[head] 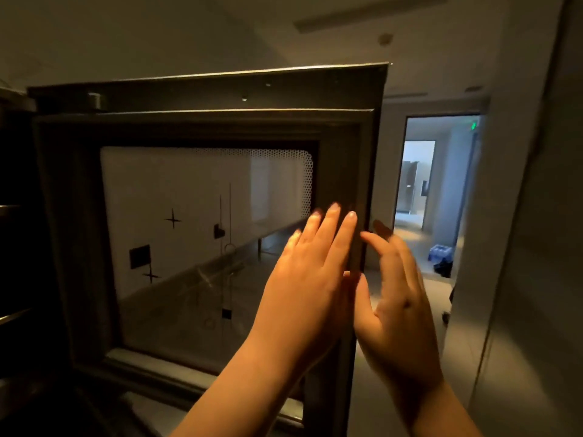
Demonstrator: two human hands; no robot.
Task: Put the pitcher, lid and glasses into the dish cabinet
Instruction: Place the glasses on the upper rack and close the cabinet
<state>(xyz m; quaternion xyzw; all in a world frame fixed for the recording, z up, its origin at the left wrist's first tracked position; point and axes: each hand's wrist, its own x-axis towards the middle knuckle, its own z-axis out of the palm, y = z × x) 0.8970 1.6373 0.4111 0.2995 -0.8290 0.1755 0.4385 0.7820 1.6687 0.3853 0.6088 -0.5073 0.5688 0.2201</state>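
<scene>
The dish cabinet's door [202, 127] stands swung open in front of me, a dark frame around a glass pane with small printed stars and squares. My left hand [310, 272] lies flat, fingers spread, against the inner side of the door near its free right edge [362, 216]. My right hand [397, 298] is at the outer side of that same edge, fingers extended and apart, holding nothing. The dark cabinet interior [12, 247] with shelf rails shows at the far left. No pitcher, lid or glasses are in view.
A steel counter [202, 279] shows through the door glass. To the right is a grey wall panel [536, 247]. Beyond the door, a lit doorway [438, 197] opens to a corridor with a blue crate [440, 252] on the floor.
</scene>
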